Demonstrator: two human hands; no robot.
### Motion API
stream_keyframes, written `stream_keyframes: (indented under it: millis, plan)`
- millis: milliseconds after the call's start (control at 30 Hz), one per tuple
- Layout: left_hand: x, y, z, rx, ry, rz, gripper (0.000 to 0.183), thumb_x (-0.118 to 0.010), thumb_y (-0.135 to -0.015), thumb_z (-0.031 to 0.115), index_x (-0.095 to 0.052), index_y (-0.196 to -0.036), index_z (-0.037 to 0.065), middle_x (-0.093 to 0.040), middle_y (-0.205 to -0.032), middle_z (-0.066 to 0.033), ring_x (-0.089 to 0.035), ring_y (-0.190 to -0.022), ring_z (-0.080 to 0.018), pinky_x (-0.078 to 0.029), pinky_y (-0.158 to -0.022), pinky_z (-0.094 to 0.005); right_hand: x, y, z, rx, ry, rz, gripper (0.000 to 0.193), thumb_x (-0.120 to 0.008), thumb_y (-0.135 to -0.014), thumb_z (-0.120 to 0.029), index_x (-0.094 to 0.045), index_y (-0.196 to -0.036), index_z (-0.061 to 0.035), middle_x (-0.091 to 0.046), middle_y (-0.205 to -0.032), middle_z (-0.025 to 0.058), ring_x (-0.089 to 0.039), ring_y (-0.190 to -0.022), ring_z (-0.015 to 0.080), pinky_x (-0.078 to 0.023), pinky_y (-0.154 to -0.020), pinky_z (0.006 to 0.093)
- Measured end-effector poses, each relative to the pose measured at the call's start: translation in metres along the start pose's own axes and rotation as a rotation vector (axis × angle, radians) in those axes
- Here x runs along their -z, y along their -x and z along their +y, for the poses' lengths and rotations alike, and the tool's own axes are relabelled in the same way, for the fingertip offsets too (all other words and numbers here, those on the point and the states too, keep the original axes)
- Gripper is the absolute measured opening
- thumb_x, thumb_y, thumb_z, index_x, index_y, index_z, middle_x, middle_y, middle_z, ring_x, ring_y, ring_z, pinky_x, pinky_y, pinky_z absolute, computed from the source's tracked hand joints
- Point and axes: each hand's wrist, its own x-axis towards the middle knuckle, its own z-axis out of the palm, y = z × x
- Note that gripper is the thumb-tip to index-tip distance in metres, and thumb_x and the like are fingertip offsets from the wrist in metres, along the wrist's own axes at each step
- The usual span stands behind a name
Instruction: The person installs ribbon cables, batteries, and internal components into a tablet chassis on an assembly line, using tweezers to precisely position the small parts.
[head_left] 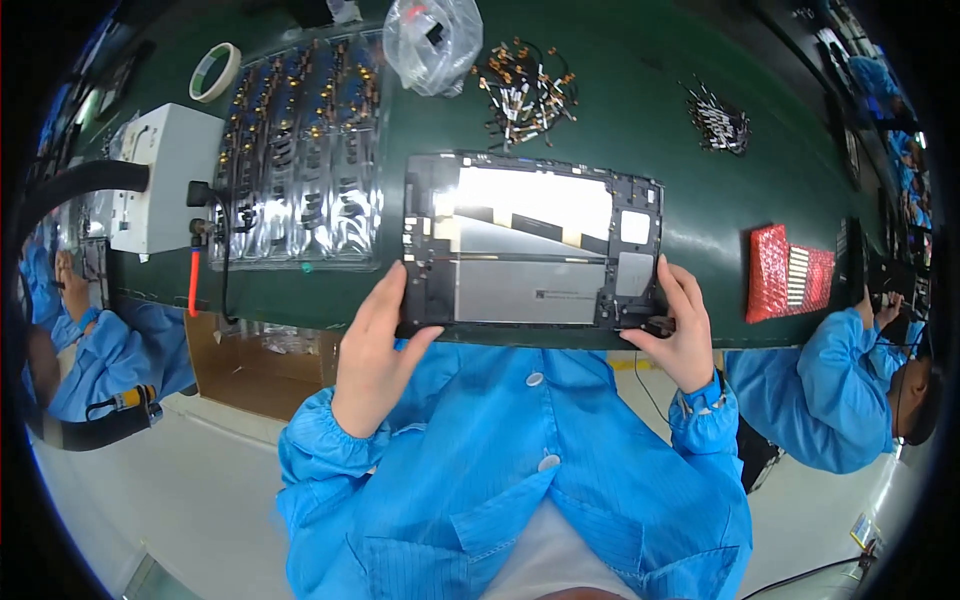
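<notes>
I have the flat device (530, 293) between my two hands, over the near edge of the green table (640, 100), its open inner side facing up. Whether its underside rests on the table or hangs just clear, I can't tell. My left hand (368, 350) pinches its left end near the lower corner, fingers along the side and thumb at the bottom edge; my right hand (687, 325) grips the lower right corner the same way.

As far as I can judge, much of the inside is already in place: the broad grey panels (530, 275) sit in the frame, a dark strip (535, 232) slants across them, and two pale patches (634, 245) sit near the right end. No cover lies over any of this, so I take the device to be unfinished. Glare on the upper panel hides its detail, and I can't tell whether every cable is fitted.

Plenty of parts lie apart from it: a loose heap of small cables (525, 100) just beyond the device, a second dark bundle (718, 122) farther right, and more pieces in the clear tray (345, 262) to my left. The red bubble-wrap pouch (767, 280) lies well to my right.
</notes>
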Motion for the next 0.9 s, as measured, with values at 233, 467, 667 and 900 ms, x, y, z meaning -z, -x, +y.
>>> stream_keyframes:
  millis: [233,467,667,900]
  plan:
    - [0.049,-0.041,0.052,-0.365,-0.441,0.092,0.058,-0.073,-0.07,0.014,-0.051,-0.121,-0.002,-0.058,-0.111,-0.0168,-0.058,-0.099,-0.0311,-0.049,-0.083,-0.0343,0.03,-0.008,-0.014,0.058,-0.434,0.288,0.044,-0.045,-0.091,-0.039,-0.06,-0.102,0.0006,-0.048,-0.12,0.0145,-0.052,-0.091,0.0201,-0.044,-0.075,0.03]
    - [0.004,-0.186,0.002,-0.422,-0.72,0.247,0.057,-0.05,-0.088,0.044,-0.043,-0.131,0.006,-0.042,-0.134,-0.021,-0.039,-0.126,-0.0337,-0.031,-0.1,-0.0515,0.024,-0.126,-0.113,0.435,-0.809,0.077,0.042,-0.045,-0.095,-0.037,-0.062,-0.094,0.001,-0.058,-0.073,0.0066,-0.051,-0.064,0.0093,-0.041,-0.059,0.021]
    - [-0.03,-0.198,-0.014,-0.373,-0.711,0.281,0.057,-0.047,-0.084,0.055,-0.053,-0.124,0.015,-0.045,-0.129,-0.0236,-0.039,-0.126,-0.0327,-0.021,-0.098,-0.0647,-0.038,-0.259,-0.117,0.345,-0.723,-0.028,0.022,-0.058,-0.087,-0.012,-0.061,-0.104,0.0019,-0.064,-0.088,0.0088,-0.061,-0.08,0.0135,-0.049,-0.072,0.0252]
    - [-0.033,-0.195,-0.018,-0.336,-0.639,0.241,0.055,-0.047,-0.084,0.056,-0.056,-0.122,0.018,-0.042,-0.131,-0.0272,-0.036,-0.127,-0.0361,-0.015,-0.1,-0.0654,-0.07,-0.289,-0.091,0.326,-0.444,0.06,0.021,-0.062,-0.084,-0.008,-0.064,-0.103,-0.0003,-0.065,-0.098,0.0073,-0.061,-0.088,0.0132,-0.048,-0.077,0.0243]
